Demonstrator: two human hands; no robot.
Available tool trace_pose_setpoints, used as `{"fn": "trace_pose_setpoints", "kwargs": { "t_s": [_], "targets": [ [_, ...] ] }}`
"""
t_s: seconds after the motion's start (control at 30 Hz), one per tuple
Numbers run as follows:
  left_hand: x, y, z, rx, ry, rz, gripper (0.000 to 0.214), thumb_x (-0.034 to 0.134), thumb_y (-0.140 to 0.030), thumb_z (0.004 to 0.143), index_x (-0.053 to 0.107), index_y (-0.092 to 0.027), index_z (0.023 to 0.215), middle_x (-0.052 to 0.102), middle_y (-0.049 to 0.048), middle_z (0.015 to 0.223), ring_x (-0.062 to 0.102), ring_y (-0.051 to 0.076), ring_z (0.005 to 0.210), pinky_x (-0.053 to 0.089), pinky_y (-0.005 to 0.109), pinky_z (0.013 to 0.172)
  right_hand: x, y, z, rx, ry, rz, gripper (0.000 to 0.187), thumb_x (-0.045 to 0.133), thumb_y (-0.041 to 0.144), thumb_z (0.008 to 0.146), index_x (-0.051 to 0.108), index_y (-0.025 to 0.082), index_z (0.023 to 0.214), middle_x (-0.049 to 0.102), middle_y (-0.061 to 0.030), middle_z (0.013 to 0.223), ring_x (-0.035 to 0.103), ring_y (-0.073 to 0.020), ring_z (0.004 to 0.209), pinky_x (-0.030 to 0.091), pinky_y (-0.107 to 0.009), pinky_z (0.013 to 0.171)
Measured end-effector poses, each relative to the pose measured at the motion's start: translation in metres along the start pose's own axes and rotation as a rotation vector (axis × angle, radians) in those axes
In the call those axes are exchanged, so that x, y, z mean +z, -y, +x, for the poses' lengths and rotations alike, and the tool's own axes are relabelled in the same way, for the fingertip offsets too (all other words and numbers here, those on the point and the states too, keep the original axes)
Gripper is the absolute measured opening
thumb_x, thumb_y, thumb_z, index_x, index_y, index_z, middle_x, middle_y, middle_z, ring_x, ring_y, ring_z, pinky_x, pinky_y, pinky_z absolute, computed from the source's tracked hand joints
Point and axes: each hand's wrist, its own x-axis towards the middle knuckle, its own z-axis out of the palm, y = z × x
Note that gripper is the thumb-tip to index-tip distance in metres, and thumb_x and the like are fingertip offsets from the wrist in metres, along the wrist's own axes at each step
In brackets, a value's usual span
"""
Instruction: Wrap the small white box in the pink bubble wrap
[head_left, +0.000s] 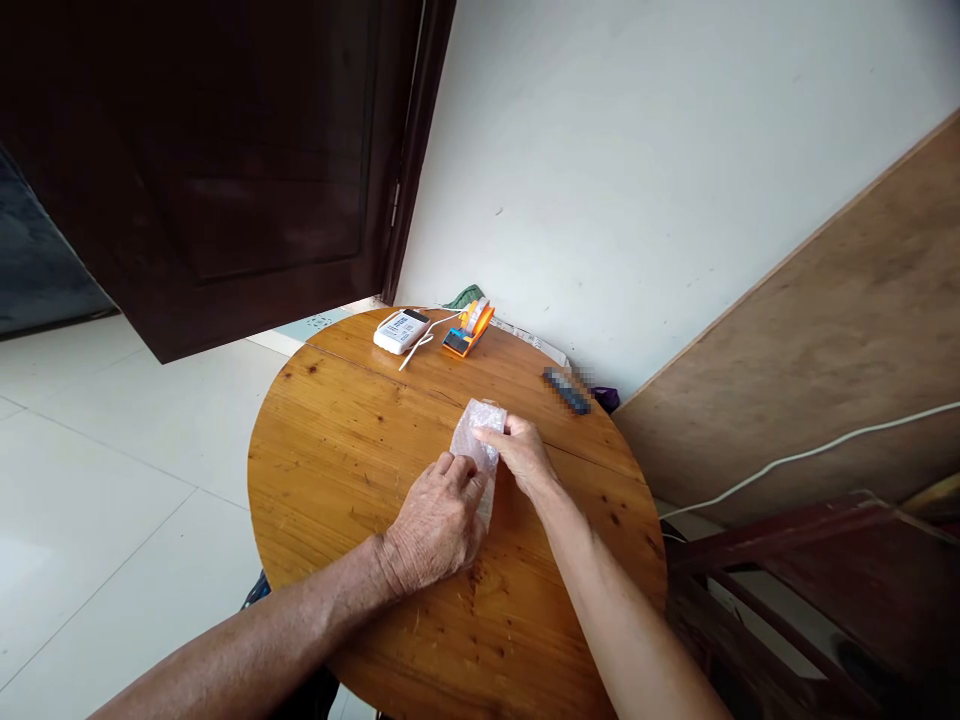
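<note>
A strip of clear bubble wrap [469,432] is held between my two hands above the round wooden table [337,450]. My left hand [444,510] is closed around its lower left part, fingers curled over it. On the upper right edge, my right hand [521,452] pinches the wrap between thumb and fingers. Whether something lies inside the wrap I cannot tell. The lower end of the wrap shows just right of my left hand.
At the table's far side lie a white boxy device [401,332] with a white cable and an orange tape dispenser [472,328]. A dark, blurred-out object [567,390] lies at the right. Behind stand a white wall [600,180] and a dark door [277,180].
</note>
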Motion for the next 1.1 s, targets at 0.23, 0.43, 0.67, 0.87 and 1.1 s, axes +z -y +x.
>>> {"fn": "trace_pose_setpoints", "kwargs": {
  "t_s": [0.23, 0.43, 0.67, 0.87, 1.1],
  "targets": [
    [0.006, 0.002, -0.002, -0.011, -0.04, 0.001, 0.027, 0.053, -0.014, 0.079, 0.059, -0.016, 0.106, 0.054, 0.0128, 0.108, 0.047, 0.026, 0.092, 0.049, 0.044, 0.087, -0.007, 0.011, -0.036, -0.211, 0.044, 0.002, 0.022, 0.072, 0.035, 0.068, 0.062, 0.018, 0.077, 0.061, 0.0024, 0.066, 0.051, -0.0123, 0.06, 0.043, -0.023, 0.058],
    [0.003, 0.002, -0.008, -0.131, -0.153, -0.025, 0.036, 0.053, -0.015, 0.076, 0.055, -0.019, 0.111, 0.051, 0.0109, 0.111, 0.049, 0.025, 0.098, 0.049, 0.04, 0.086, -0.006, 0.02, -0.073, -0.315, 0.068, -0.154, 0.014, 0.066, 0.031, 0.075, 0.065, 0.018, 0.079, 0.064, 0.0007, 0.072, 0.054, -0.0142, 0.066, 0.045, -0.024, 0.063],
    [0.005, 0.007, -0.008, -0.236, -0.262, -0.088, 0.035, 0.063, -0.03, 0.076, 0.053, -0.016, 0.106, 0.053, 0.0113, 0.104, 0.053, 0.026, 0.096, 0.049, 0.042, 0.086, -0.001, 0.006, -0.108, -0.469, -0.012, -0.304, 0.009, 0.057, 0.024, 0.085, 0.065, 0.022, 0.08, 0.07, -0.0011, 0.081, 0.063, -0.0175, 0.076, 0.049, -0.027, 0.072],
    [-0.002, 0.025, -0.008, -0.133, -0.148, -0.307, 0.047, 0.065, -0.037, 0.079, 0.057, -0.018, 0.122, 0.055, 0.0127, 0.122, 0.055, 0.027, 0.111, 0.046, 0.044, 0.098, 0.0, -0.015, -0.125, -0.623, 0.045, -0.304, 0.019, 0.051, 0.019, 0.092, 0.066, 0.026, 0.1, 0.069, -0.0054, 0.119, 0.061, -0.0223, 0.118, 0.046, -0.038, 0.103],
    [-0.003, 0.037, -0.009, -0.018, 0.058, -0.345, 0.061, 0.067, -0.016, 0.07, 0.054, -0.02, 0.129, 0.05, 0.0131, 0.14, 0.043, 0.029, 0.133, 0.04, 0.045, 0.109, 0.002, -0.033, -0.124, -0.789, 0.021, -0.511, 0.04, 0.055, 0.006, 0.083, 0.061, 0.025, 0.118, 0.063, -0.0096, 0.131, 0.054, -0.0243, 0.128, 0.045, -0.042, 0.108]
  ]
}}
